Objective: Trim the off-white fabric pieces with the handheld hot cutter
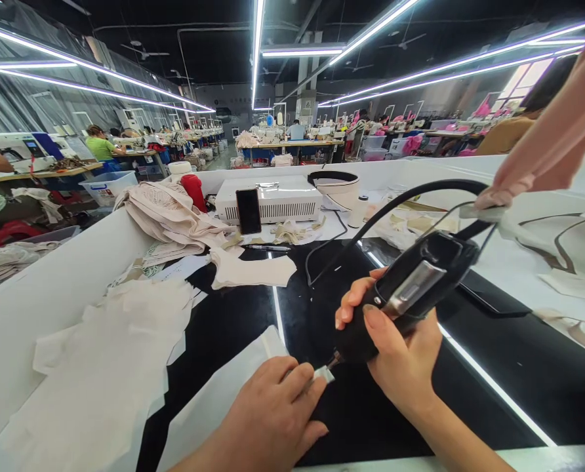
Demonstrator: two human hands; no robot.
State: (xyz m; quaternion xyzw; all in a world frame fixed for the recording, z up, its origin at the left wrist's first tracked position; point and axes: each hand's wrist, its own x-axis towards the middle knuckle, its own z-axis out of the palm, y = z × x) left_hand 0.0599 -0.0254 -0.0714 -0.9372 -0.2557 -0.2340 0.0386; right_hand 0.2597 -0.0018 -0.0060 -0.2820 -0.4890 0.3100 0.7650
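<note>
From the head view, the right hand (395, 347) gripped a black tool (405, 295), its tip touching a small white tag (323, 374) on the black table (223, 328). The left hand (273, 419) lay flat, fingers pinning that tag beside white fabric (214, 400).

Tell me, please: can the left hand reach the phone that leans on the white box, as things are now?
Probably not without leaning forward. The left hand presses a small tab near the table edge; the phone stands far back against the white box. Only flat fabric lies between.
</note>
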